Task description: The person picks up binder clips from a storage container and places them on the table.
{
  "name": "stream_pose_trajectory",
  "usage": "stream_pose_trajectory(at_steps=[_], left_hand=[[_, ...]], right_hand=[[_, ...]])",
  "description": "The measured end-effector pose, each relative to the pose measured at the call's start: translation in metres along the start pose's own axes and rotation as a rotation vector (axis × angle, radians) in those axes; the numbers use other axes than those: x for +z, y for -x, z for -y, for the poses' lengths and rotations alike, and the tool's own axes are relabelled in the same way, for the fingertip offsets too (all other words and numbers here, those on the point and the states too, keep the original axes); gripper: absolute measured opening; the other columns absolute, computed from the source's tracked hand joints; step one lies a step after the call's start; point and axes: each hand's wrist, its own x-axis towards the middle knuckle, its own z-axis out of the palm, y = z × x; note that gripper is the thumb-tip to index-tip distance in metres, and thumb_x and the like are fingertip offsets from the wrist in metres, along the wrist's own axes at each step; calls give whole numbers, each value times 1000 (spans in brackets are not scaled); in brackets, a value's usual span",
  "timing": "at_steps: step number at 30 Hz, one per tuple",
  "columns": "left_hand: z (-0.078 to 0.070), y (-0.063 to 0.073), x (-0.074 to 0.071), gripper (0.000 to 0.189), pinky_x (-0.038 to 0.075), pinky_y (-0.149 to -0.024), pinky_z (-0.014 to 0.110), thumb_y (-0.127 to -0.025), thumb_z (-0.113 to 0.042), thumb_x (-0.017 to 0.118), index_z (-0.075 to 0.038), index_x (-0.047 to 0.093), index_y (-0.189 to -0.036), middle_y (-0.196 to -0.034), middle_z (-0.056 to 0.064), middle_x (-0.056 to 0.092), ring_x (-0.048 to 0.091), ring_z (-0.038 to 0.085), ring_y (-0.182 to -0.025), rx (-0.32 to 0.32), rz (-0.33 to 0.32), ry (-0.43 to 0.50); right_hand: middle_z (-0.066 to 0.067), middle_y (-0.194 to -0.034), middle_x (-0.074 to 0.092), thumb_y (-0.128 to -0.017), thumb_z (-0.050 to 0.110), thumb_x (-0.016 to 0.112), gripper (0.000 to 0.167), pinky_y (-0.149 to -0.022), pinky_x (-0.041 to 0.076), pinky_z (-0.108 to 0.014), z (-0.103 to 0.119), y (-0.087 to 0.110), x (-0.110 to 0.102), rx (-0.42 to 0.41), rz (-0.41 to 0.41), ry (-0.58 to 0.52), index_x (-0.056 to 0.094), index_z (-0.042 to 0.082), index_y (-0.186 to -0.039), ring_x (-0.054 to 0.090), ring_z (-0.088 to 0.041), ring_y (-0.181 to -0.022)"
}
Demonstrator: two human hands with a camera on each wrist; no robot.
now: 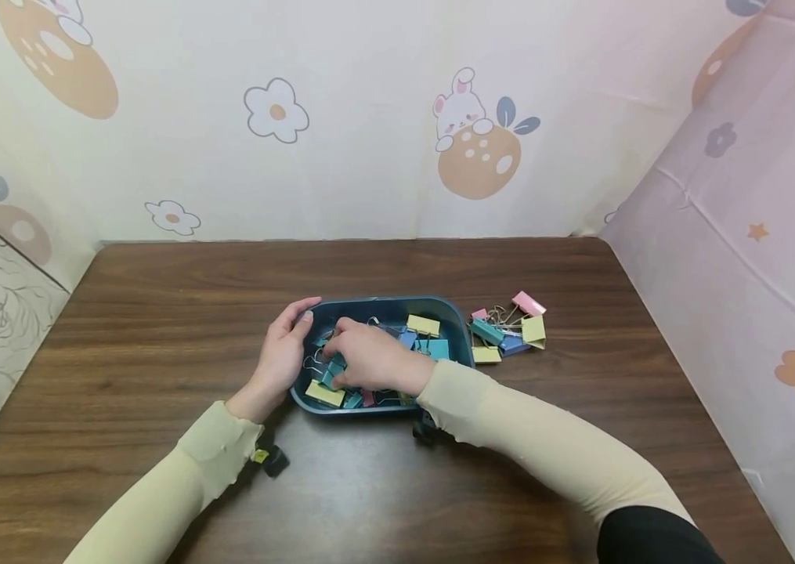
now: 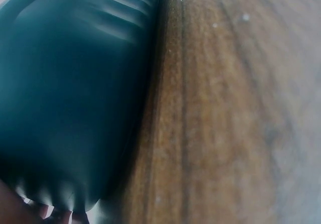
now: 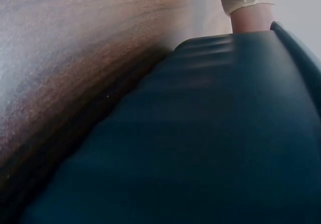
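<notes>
Only the head view shows inside the dark blue-green plastic tray with rounded corners (image 1: 383, 308), where yellow, teal, blue and pink metal binder clips (image 1: 432, 349) lie jumbled. The left wrist view shows the tray's outer wall beside the brown wood-grain table (image 2: 215, 113); the right wrist view shows another stretch of wall, with a pale sleeve cuff (image 3: 251, 1) and bare wrist beyond its far end.

The left hand (image 1: 276, 360) grips the tray's left end, thumb over the rim and a finger extended along the outside. The right hand (image 1: 377, 357) reaches into the tray, its fingers bent downward; thumb and forefinger are slightly apart, touching a small teal binder clip (image 1: 330, 374). Whether they pinch it, I cannot tell.

That clip lies at the fingertips, in the tray's left part, just behind a yellow clip (image 1: 325, 393). A loose pile of coloured clips (image 1: 512, 343) lies on the table, just beside the tray's right end.
</notes>
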Motion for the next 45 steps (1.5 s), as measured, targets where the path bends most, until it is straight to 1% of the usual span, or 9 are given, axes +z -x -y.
stream_pose_trajectory(at_steps=[6,8,9,11,18,23,31,37,45], left_hand=[[1,0,0,38,23,-114,54,-108,-28,39,-18,50,-144,-149,4,45,38,26,-136,-5,-7,0],[1,0,0,39,23,-114,54,-108,-27,39,-16,50,-144,-148,5,46,39,26,-135,0,-10,4],[2,0,0,39,23,-114,54,-108,-27,39,-16,50,-144,-148,4,46,39,26,-135,1,-10,3],[2,-1,0,39,23,-114,54,-108,-28,39,-17,50,-144,-149,4,45,38,26,-136,3,-11,-3],[2,0,-1,39,21,-115,56,-108,-30,39,-18,50,-144,-149,3,44,36,26,-137,-1,-17,-13],[0,0,-1,39,22,-116,53,-109,-29,39,-18,50,-144,-150,3,44,36,25,-139,-2,-21,-17],[-1,0,2,38,21,-117,51,-108,-27,39,-18,51,-143,-152,2,42,32,23,-143,0,-29,-27],[0,0,2,39,20,-117,51,-109,-27,39,-17,50,-144,-152,2,42,31,23,-143,1,-29,-28],[-1,0,1,39,21,-116,51,-109,-26,38,-15,50,-144,-150,3,44,35,24,-140,0,-23,-5]], right_hand=[[5,-107,57,-85,30,81,22,-83,48,-29,-4,2,0,-59,-24,-69,77,23,-106,54,-10,-92],[7,-103,59,-86,28,80,15,-84,48,-31,-5,3,-2,-77,-31,-114,77,23,-100,55,-9,-89],[8,-101,60,-87,26,79,12,-89,48,-35,-6,4,-3,-82,-35,-140,77,23,-97,56,-9,-87],[12,-95,64,-88,24,78,6,-87,49,-37,-8,6,-6,-87,-38,-196,76,22,-94,57,-9,-82],[15,-87,67,-89,22,77,5,-74,50,-25,-18,16,-15,-118,-80,-281,76,21,-94,59,-8,-80],[11,-91,68,-90,21,76,5,-74,50,-28,-30,33,-27,-136,-166,-337,75,20,-94,59,-10,-82],[7,-89,69,-90,23,76,7,-72,51,-35,-70,69,-44,-2,-308,-435,75,19,-97,59,-17,-82],[1,-95,70,-92,24,74,9,-74,53,-38,-105,99,-53,154,-406,-483,74,18,-99,61,-22,-84],[-7,-98,69,-95,31,70,22,-72,49,-39,-150,129,-50,333,-519,-407,72,12,-105,57,-26,-86]])
